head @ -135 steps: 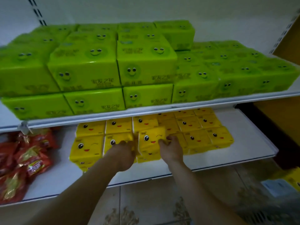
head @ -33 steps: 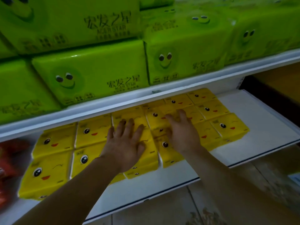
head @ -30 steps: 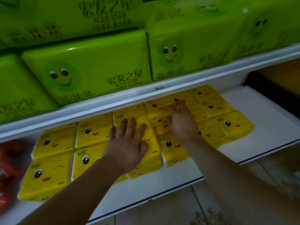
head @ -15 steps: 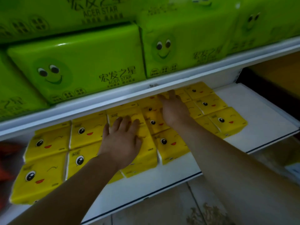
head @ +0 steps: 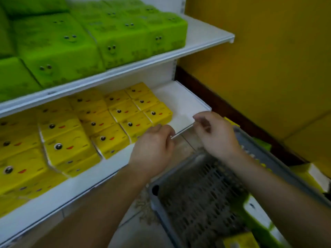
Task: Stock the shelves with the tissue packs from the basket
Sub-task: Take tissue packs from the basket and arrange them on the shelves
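Now both hands, left hand (head: 152, 149) and right hand (head: 217, 136), are hovering loosely curled, holding nothing, mid-frame above the basket (head: 200, 194); yellow tissue packs (head: 123, 111) are lying on the lower shelf (head: 180, 102), probably soft, light, best gripped across the sides.

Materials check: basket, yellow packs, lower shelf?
Basket: grey moulded plastic by the look, matte, with a slotted grid floor.
Yellow packs: glossy plastic film wrap, judging by the sheen and soft rounded edges.
Lower shelf: probably white painted metal, with a thin folded front lip; blur leaves this open.

Two bare forearms, no sleeves, unadorned hands
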